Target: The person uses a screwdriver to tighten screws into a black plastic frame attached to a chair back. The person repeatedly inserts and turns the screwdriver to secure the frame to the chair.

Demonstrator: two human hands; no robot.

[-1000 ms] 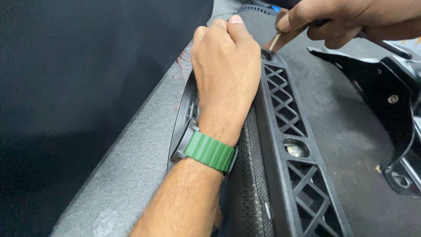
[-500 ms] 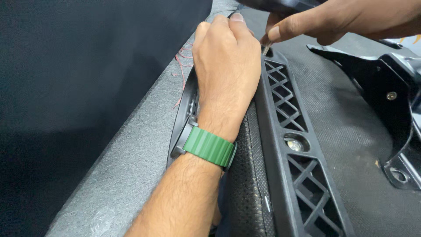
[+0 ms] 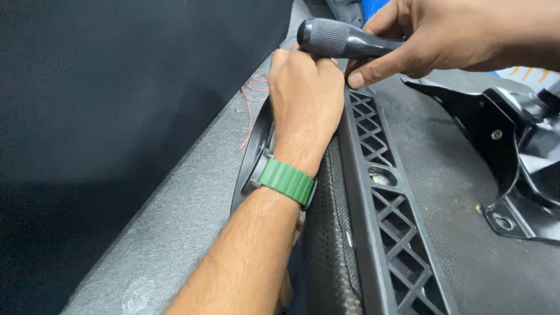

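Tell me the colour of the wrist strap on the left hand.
Green: the ribbed wrist strap shows clearest in the head view.

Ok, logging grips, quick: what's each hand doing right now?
Left hand: knuckles up, pressed on the black lattice frame; its grip cannot be told.
Right hand: closed on the black tool handle.

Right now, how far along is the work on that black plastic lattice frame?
Done: the black plastic lattice frame lies seated along the mesh panel. In hand: the left hand presses on its far end, while the right hand holds a black ribbed tool handle there. Left: the bracket lies loose; whether any fastener is in, I cannot tell.
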